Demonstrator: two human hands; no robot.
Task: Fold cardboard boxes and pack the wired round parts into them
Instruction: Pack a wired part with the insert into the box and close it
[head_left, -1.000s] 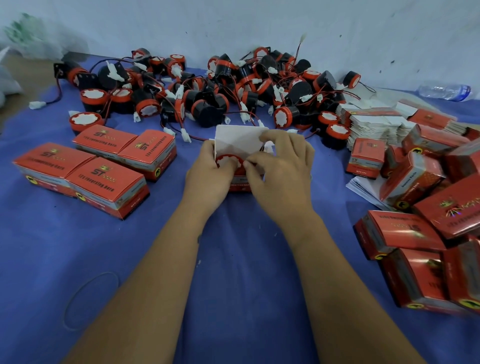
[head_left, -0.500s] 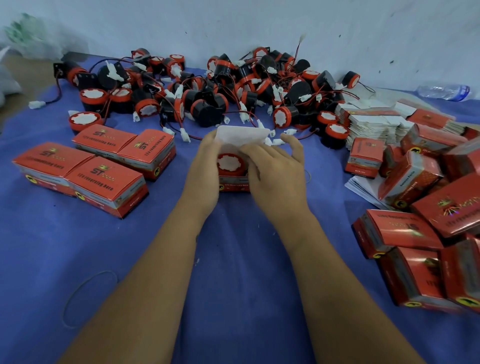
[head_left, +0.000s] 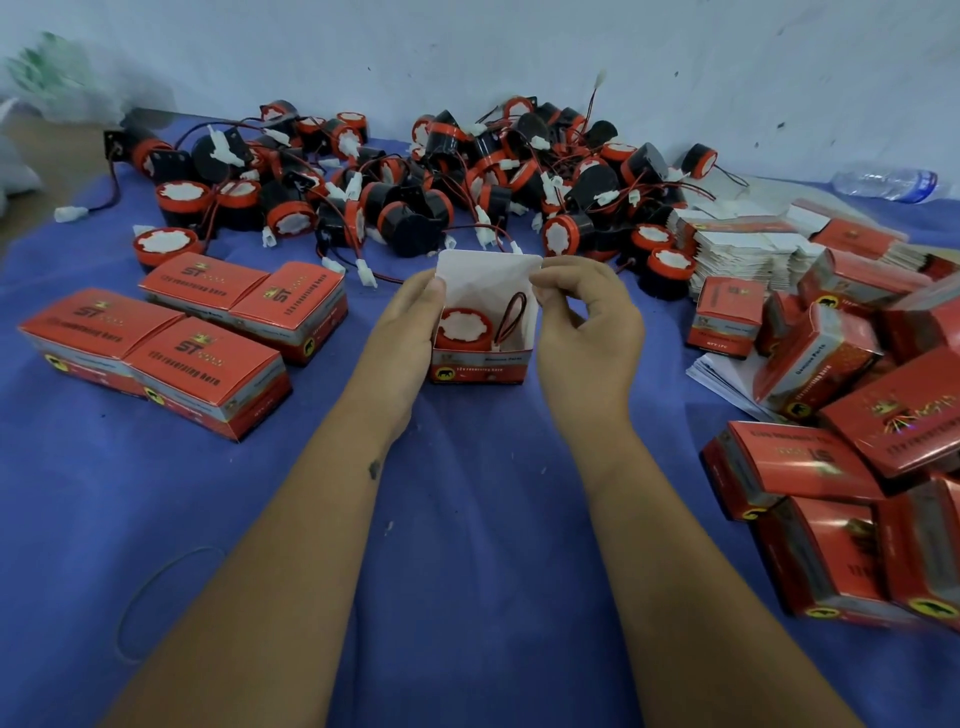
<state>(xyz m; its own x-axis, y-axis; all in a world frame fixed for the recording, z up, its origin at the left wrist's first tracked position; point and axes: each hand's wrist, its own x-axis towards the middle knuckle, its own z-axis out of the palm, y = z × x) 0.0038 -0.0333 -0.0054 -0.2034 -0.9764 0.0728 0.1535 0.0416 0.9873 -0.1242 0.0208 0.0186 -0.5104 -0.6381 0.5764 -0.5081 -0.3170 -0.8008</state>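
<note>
Blue cloth (head_left: 467, 519) covers the whole work surface, pale wall behind it. Along the far edge, a sprawling heap of wired round parts (head_left: 415, 192): black cylinders, red-orange rims, white face inserts, thin red-and-black leads ending in white plugs, all tangled together. Right side, a loose jumble of folded red boxes (head_left: 841, 467), tipped at odd angles, some resting on a stack of flat white-backed box blanks (head_left: 737, 249). Left side, four closed red boxes (head_left: 171, 338), lying flat and pushed together in two pairs, gold lettering on top. Clear plastic bottle (head_left: 888, 183) lying on its side at the far right by the wall. Centre, between both hands, the open box (head_left: 483, 358): upright on the cloth, red printed front, white inside, top flap standing up at the back. One round part (head_left: 464, 328) sits inside at the left, white face up; its wire (head_left: 511, 314) loops in the space to the right, plug down. Left hand (head_left: 410, 322) grips the box's left wall, thumb at the upper corner. Right hand (head_left: 587, 322) has curled fingers pinching the flap's right corner. Thin rubber band (head_left: 156, 608) lies loose at near left.
</note>
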